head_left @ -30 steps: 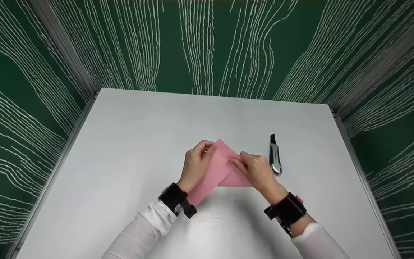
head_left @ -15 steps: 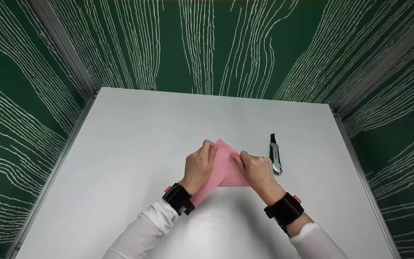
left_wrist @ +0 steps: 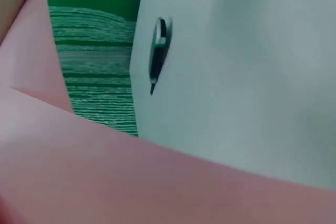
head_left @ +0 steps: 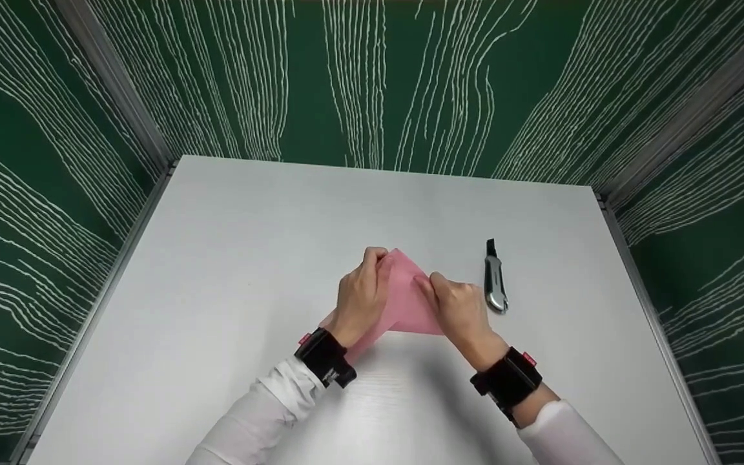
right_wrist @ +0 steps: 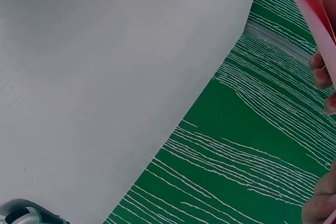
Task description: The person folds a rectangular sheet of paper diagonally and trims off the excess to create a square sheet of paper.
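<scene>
A folded sheet of pink paper (head_left: 404,300) is held up between both hands over the middle of the table. My left hand (head_left: 360,302) grips its left edge near the top corner, thumb on the near face. On the right edge, my right hand (head_left: 465,310) pinches the sheet between thumb and curled fingers. One flap of the paper (left_wrist: 157,177) crosses the left wrist view, and its fold overlaps another layer at the left. The right wrist view catches the paper (right_wrist: 310,19) edge-on, with fingertips (right_wrist: 321,77) behind it. Much of the left part is hidden by my left hand.
A grey and black utility knife (head_left: 495,281) lies on the white table (head_left: 249,226), just right of my right hand, blade end pointing away. Green panels (head_left: 307,77) with white wavy lines stand around the table's back and sides.
My left hand has shifted slightly right and turned, its fingers closing further over the paper's edge. The paper's lower left part has bent. The right hand has barely moved.
</scene>
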The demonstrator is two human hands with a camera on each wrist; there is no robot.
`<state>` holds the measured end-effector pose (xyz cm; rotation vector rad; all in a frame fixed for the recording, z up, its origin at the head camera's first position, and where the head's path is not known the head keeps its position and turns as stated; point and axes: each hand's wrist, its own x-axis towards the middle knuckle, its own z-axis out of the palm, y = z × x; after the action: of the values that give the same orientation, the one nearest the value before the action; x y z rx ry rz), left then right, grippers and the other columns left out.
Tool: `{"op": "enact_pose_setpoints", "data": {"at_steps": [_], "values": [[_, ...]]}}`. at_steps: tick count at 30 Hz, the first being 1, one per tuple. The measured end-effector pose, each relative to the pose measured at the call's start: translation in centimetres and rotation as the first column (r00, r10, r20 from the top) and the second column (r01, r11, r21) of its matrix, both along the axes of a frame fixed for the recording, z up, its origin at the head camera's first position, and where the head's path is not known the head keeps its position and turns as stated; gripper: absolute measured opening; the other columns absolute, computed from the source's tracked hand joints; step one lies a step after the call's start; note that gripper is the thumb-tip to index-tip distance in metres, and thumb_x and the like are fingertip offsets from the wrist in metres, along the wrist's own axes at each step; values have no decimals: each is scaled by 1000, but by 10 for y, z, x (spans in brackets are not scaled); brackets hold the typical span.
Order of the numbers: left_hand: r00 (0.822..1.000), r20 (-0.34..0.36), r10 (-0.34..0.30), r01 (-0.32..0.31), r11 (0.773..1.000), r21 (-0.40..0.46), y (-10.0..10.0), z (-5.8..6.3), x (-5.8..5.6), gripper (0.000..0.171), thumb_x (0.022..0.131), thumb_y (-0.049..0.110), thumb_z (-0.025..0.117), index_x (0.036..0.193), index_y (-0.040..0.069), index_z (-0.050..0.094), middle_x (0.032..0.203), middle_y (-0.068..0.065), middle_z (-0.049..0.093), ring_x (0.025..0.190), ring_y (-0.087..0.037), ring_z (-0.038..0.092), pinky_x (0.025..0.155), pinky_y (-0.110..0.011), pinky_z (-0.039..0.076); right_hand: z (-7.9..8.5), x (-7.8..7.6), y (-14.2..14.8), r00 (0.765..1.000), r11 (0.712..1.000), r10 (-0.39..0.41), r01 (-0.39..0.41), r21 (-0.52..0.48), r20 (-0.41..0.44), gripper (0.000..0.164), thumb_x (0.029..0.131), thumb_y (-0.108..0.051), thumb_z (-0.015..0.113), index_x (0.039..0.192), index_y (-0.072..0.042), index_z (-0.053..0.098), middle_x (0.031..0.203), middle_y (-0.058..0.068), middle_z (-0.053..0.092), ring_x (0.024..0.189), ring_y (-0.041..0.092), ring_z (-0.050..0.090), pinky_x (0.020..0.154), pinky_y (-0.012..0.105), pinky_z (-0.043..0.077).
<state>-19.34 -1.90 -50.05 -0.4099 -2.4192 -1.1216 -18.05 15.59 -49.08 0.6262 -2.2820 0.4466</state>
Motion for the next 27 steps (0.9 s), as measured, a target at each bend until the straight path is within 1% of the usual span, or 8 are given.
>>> {"op": "enact_pose_setpoints", "data": {"at_steps": [3, 5, 10, 13, 16, 21, 23, 27], "values": [[999, 24, -36, 35, 998, 52, -2, 3, -2, 29, 102, 30, 37, 107, 14, 60, 67, 1, 58, 57, -9, 48, 55, -22, 40, 0, 1, 0, 1000, 1000, 6, -6, -2, 28, 49, 98, -40, 42, 59, -10, 41, 41, -3, 32, 37, 7, 28, 38, 19, 18], [998, 28, -60, 57, 994, 97, -3, 5, -3, 28, 102, 28, 40, 104, 14, 63, 64, 0, 57, 56, -9, 47, 55, -21, 40, 0, 0, 0, 999, 1000, 10, -10, 1, 41, 49, 98, -39, 43, 59, -10, 41, 42, -3, 31, 38, 6, 28, 39, 18, 17], [993, 50, -103, 92, 977, 191, -4, 5, -5, 27, 99, 34, 47, 96, 16, 66, 56, 4, 46, 51, -4, 37, 51, -17, 29, 1, 0, 0, 998, 999, 31, -32, 10, 51, 48, 99, -38, 41, 60, -9, 42, 43, -2, 32, 40, 6, 28, 40, 18, 18], [990, 79, -114, 92, 966, 242, -4, 6, -6, 29, 96, 40, 50, 94, 18, 68, 58, 6, 50, 53, -3, 38, 52, -16, 31, 1, 1, 0, 997, 999, 48, -50, 20, 63, 48, 100, -38, 38, 62, -9, 42, 43, -2, 35, 41, 6, 29, 40, 18, 20], [982, 117, -147, 107, 950, 294, -6, 7, -7, 29, 94, 43, 52, 94, 20, 71, 67, 6, 62, 58, -2, 44, 56, -16, 36, 1, 1, 1, 994, 996, 73, -76, 37, 77, 47, 101, -35, 37, 63, -9, 43, 43, -2, 37, 42, 5, 29, 40, 18, 22], [965, 162, -209, 143, 929, 342, -10, 10, -9, 28, 95, 38, 51, 96, 18, 72, 69, 2, 61, 59, -5, 44, 55, -17, 35, 2, 1, 2, 990, 993, 109, -113, 39, 90, 45, 100, -33, 42, 61, -10, 41, 44, -5, 34, 45, 3, 24, 41, 17, 21], [964, 169, -204, 135, 928, 347, -11, 11, -9, 28, 96, 37, 51, 96, 17, 71, 65, 1, 56, 57, -6, 42, 54, -17, 33, 2, 0, 3, 988, 992, 119, -122, 31, 95, 46, 99, -33, 44, 59, -10, 40, 45, -6, 31, 46, 2, 22, 41, 17, 19], [972, 170, -164, 97, 932, 348, -10, 12, -8, 29, 95, 40, 51, 91, 20, 71, 64, 5, 55, 55, -4, 42, 53, -17, 33, 3, 0, 3, 983, 990, 137, -140, 18, 121, 44, 97, -29, 50, 58, -11, 39, 47, -9, 27, 46, 1, 22, 41, 16, 18]]}}
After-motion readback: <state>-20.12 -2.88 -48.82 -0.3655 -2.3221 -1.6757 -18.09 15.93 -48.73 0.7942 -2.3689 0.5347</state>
